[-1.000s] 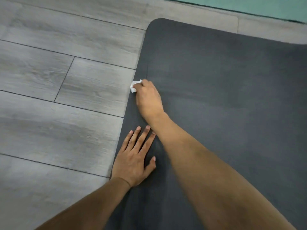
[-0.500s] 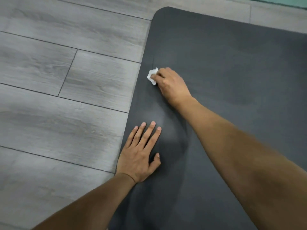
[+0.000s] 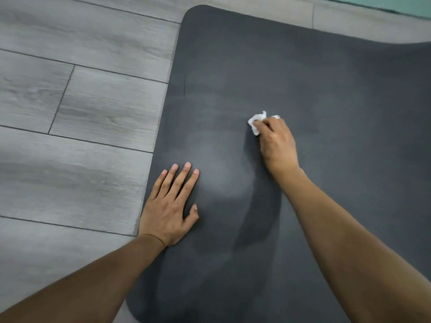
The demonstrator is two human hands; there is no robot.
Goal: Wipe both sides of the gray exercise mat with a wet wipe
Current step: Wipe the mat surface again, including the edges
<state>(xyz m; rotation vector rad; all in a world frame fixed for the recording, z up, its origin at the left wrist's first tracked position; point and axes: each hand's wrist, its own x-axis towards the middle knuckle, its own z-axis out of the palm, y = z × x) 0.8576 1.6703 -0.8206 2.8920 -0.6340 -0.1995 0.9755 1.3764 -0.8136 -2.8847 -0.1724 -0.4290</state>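
While the gray exercise mat (image 3: 326, 101) lies flat on the pale wood-grain floor (image 3: 81, 101), its rounded far-left corner showing at the top of the head view, both of the person's bare hands are on it; the left hand (image 3: 171, 208) rests palm down just inside the mat's left edge, its fingers (image 3: 184, 178) straight and held close together, the thumb out to the side, holding nothing; the right hand (image 3: 277, 143) sits farther in, near the middle of the mat's width and well apart from the left hand, its fingers (image 3: 263, 124) curled round a crumpled white wet wipe (image 3: 256, 120) and pressing it onto the mat's surface, with the wipe's bunched end sticking out past the knuckles; faint lighter smears show on the mat between the two hands; a strip of teal surface (image 3: 384, 1) crosses the top right corner beyond the floor boards.
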